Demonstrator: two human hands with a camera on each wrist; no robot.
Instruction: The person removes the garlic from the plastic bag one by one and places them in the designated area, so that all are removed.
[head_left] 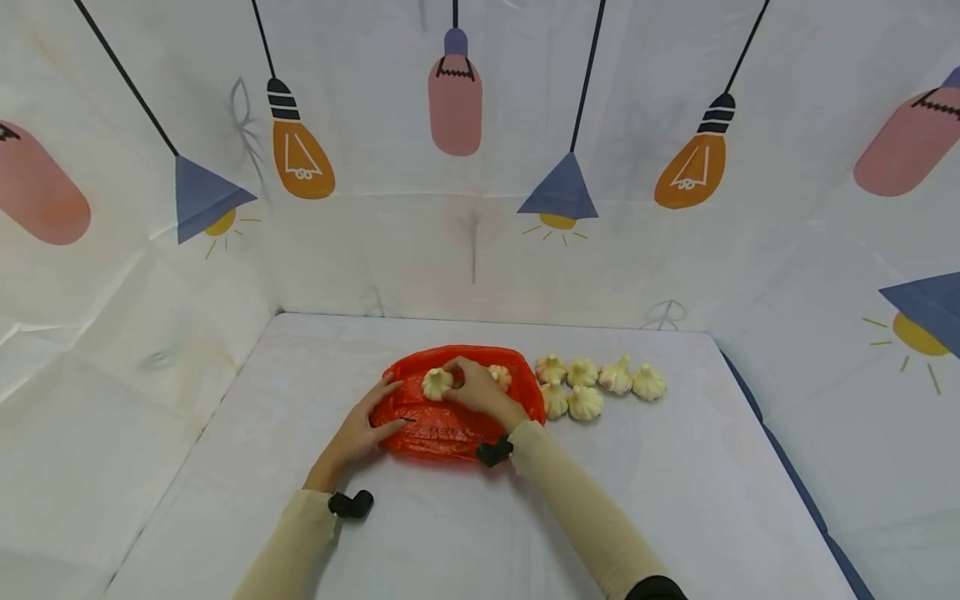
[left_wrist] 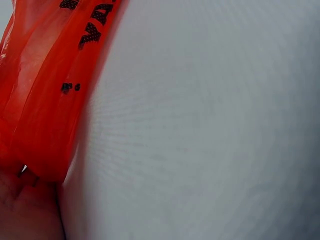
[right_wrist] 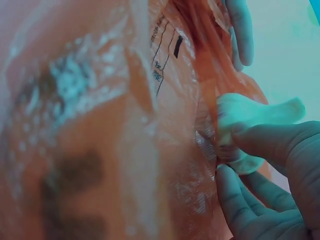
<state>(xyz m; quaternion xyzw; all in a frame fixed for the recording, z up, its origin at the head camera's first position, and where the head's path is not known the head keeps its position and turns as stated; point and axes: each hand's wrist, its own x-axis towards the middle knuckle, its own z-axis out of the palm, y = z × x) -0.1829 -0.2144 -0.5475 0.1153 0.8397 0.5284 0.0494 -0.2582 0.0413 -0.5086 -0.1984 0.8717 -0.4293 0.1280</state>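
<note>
A red plastic bag [head_left: 442, 433] with dark print lies spread on the white table, its rim opened out around a hollow. My right hand [head_left: 480, 390] pinches a pale garlic bulb [head_left: 437, 383] between thumb and fingers over the bag's left part. The right wrist view shows that garlic bulb [right_wrist: 245, 127] close up against the plastic, its stem pointing away from the bag. Another garlic bulb [head_left: 500, 377] sits in the bag, partly behind my right hand. My left hand [head_left: 366, 429] rests at the bag's left edge, thumb and fingers spread and fairly straight against the plastic.
Right of the bag, several garlic bulbs [head_left: 585, 402] stand close together in two rows, the nearest almost touching the bag's rim. The white table [head_left: 420, 542] ends at a patterned cloth wall [head_left: 480, 250] behind. Dark blue edging [head_left: 787, 467] runs along the table's right side.
</note>
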